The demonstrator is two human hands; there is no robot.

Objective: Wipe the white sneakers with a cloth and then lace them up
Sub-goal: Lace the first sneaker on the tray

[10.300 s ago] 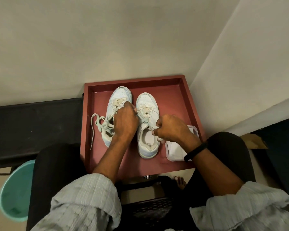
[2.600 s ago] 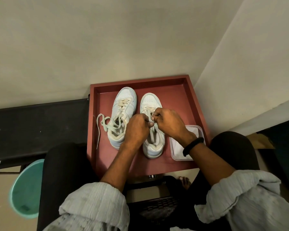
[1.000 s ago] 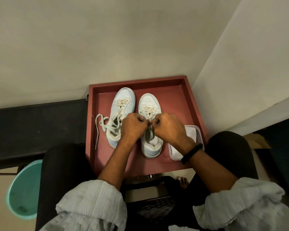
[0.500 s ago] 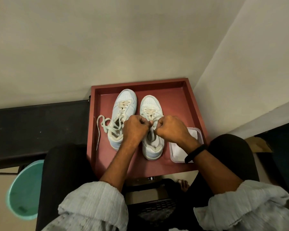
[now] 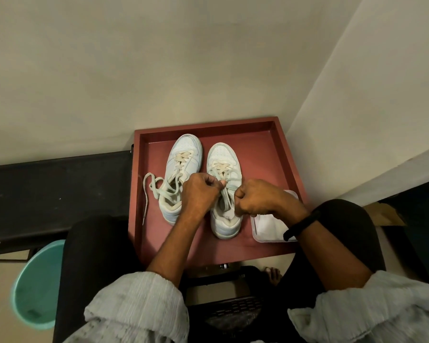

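Two white sneakers stand side by side, toes away from me, in a red tray [image 5: 263, 134]. The left sneaker [image 5: 181, 154] has loose lace ends [image 5: 150, 186] trailing onto the tray floor at its left. Over the right sneaker [image 5: 223, 157] both my hands work its lace. My left hand [image 5: 200, 191] pinches one lace strand above the tongue. My right hand [image 5: 255, 198] grips the other strand, pulled toward the shoe's right side. A white cloth [image 5: 268, 225] lies in a clear container at the tray's near right corner, partly hidden by my right wrist.
The tray sits in a wall corner, on a stand between my knees. A dark bench [image 5: 55, 184] runs along the left. A teal bucket [image 5: 35, 285] stands on the floor at lower left. A black crate [image 5: 230, 310] is under the tray, and cardboard [image 5: 384, 214] lies at right.
My hands, close together over the right sneaker's tongue half a second ago, have drawn apart, my right hand moving right and nearer with the lace. The left sneaker has not moved.
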